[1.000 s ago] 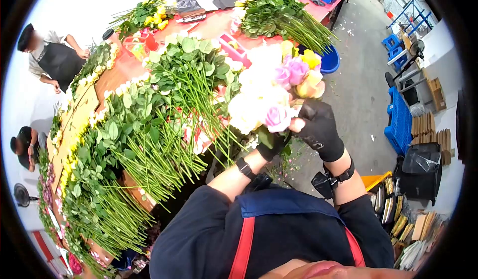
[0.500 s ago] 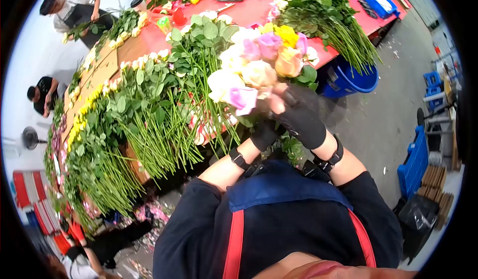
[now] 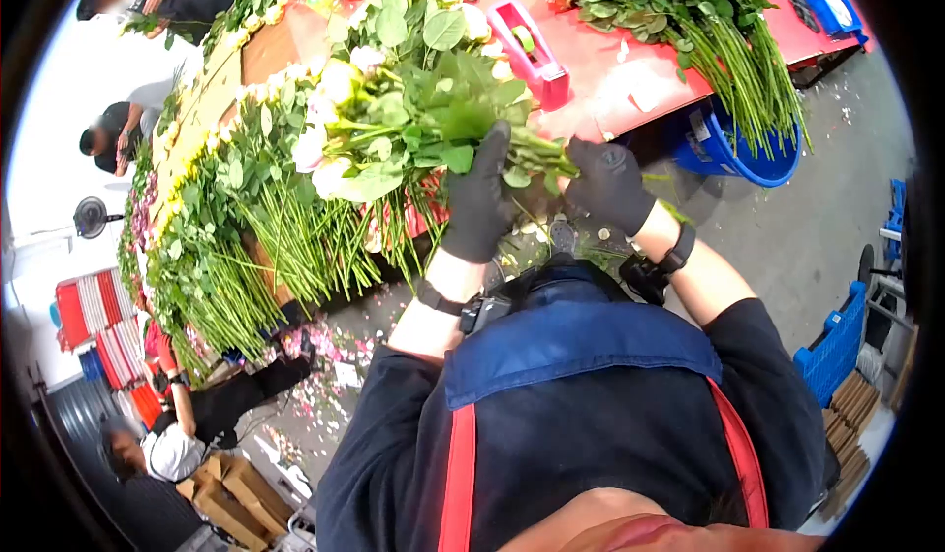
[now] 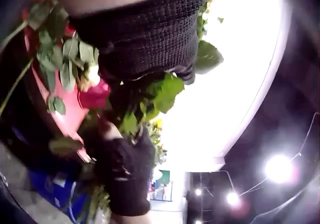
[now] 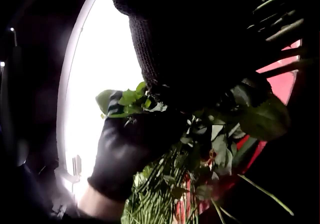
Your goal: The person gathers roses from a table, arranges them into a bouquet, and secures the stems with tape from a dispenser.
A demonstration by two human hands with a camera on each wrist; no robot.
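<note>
A bouquet of roses (image 3: 423, 114) lies tilted in front of me, its pale heads to the left and its stems to the right. My gloved left hand (image 3: 479, 202) grips it around the stems below the leaves, thumb uppermost. At the cut ends, my gloved right hand (image 3: 607, 186) holds the stems with curled fingers. Green leaves (image 4: 167, 94) stick out between both hands in the left wrist view. Dark glove and foliage hide most of the right fingers in the right wrist view, where the left hand (image 5: 122, 146) shows beyond.
Rows of long-stemmed roses (image 3: 305, 227) cover the table at left. A pink tape dispenser (image 3: 536, 60) stands on the red tabletop (image 3: 630, 89) beyond my hands. A leafy bundle (image 3: 709, 50) overhangs the edge above a blue bucket (image 3: 743, 148). Other people (image 3: 177, 449) work at left.
The bouquet has been turned from heads-up to lying sideways, heads now left. My left hand has come up around its stems, and the right has moved to their ends. The head view has shifted.
</note>
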